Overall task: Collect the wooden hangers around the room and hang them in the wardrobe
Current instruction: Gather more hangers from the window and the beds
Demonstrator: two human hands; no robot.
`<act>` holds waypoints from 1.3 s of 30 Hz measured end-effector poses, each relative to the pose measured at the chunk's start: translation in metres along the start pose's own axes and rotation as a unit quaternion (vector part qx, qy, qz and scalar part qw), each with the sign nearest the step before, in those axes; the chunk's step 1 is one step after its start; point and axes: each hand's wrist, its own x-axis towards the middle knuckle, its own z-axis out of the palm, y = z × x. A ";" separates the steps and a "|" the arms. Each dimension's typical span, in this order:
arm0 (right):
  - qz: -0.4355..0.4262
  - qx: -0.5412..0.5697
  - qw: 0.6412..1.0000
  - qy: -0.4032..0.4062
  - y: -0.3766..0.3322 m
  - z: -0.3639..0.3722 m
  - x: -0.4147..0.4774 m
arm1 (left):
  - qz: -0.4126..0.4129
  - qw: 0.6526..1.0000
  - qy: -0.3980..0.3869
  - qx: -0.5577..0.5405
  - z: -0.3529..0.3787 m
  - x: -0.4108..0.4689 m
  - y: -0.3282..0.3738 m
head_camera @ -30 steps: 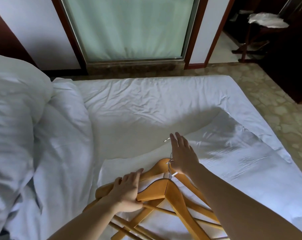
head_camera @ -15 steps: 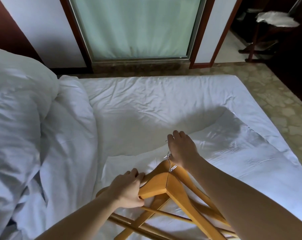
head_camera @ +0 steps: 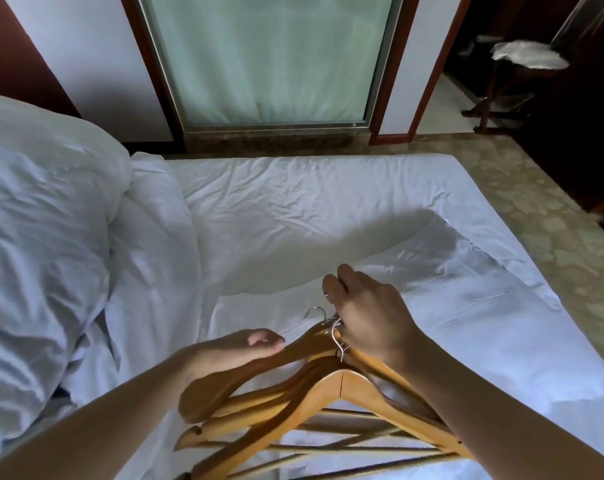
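Several wooden hangers (head_camera: 314, 400) with metal hooks (head_camera: 333, 332) lie stacked on the white bed (head_camera: 293, 216) near its front edge. My right hand (head_camera: 366, 313) is curled over the bunched hooks and grips them at the top of the stack. My left hand (head_camera: 245, 348) rests on the left shoulder of the upper hangers, fingers bent against the wood. The lower bars of the hangers run out of view at the bottom. No wardrobe is clearly in view.
A bunched white duvet and pillow (head_camera: 47, 237) fill the left side. Behind the bed stands a frosted glass door (head_camera: 269, 60). Patterned floor (head_camera: 550, 216) runs along the right, leading to a dark wooden stand (head_camera: 511, 84) with white cloth on it.
My right hand has closed from flat to curled around the hooks. My left hand slid from gripping the front hanger's shoulder to resting on the upper one. The stack has gathered closer together.
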 end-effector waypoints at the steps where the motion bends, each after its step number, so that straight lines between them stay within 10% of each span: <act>1: -0.008 -0.003 1.000 0.008 -0.003 -0.005 -0.005 | -0.013 0.999 -0.020 0.024 0.002 -0.001 0.005; 6: -0.030 -0.008 0.999 0.042 -0.008 -0.025 -0.021 | -0.031 0.988 -0.094 0.115 0.019 -0.003 0.031; 19: 0.017 -0.021 0.993 0.116 0.020 -0.076 -0.046 | 0.081 0.997 0.010 -0.007 0.029 -0.039 0.065; 30: -0.005 -0.006 0.996 0.084 0.017 -0.064 -0.060 | -0.021 0.989 -0.055 0.136 0.014 -0.071 0.019; 39: 0.000 -0.031 0.997 0.074 0.023 -0.047 -0.058 | -0.098 0.991 0.051 0.073 0.042 -0.074 -0.018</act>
